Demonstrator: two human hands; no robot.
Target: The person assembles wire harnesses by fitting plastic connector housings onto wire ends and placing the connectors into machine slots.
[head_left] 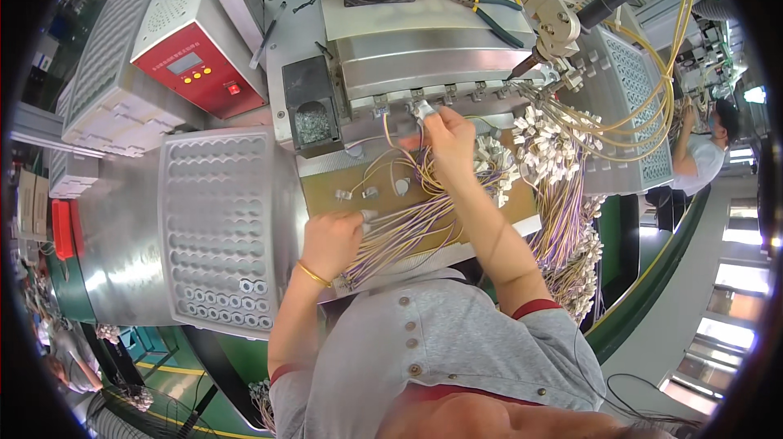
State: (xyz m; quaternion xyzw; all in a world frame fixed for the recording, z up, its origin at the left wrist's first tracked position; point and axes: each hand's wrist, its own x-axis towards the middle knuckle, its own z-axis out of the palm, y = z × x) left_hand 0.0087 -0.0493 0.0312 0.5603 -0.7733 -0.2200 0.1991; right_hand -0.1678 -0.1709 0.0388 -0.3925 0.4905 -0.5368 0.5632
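Note:
My right hand (450,144) reaches to the front edge of a metal fixture (416,59). Its covered fingertips are pinched at one of the small clamps (448,95) lined up there; what they hold is too small to make out. Lower down, my left hand (330,241) is closed, with a white finger cover at its tip, beside a bundle of yellow, white and purple wires (408,235). Whatever it may be gripping is hidden. White connectors (496,166) end the wires right of my right forearm. A small blue-white part (380,113) sits at the left clamp.
A soldering head (534,59) hangs over the fixture's right end, near green-handled pliers (489,19). A white tray (216,227) with round parts stands left, below a red control box (200,64). A dark bin (310,104) flanks the fixture. More wire bundles (563,219) lie right.

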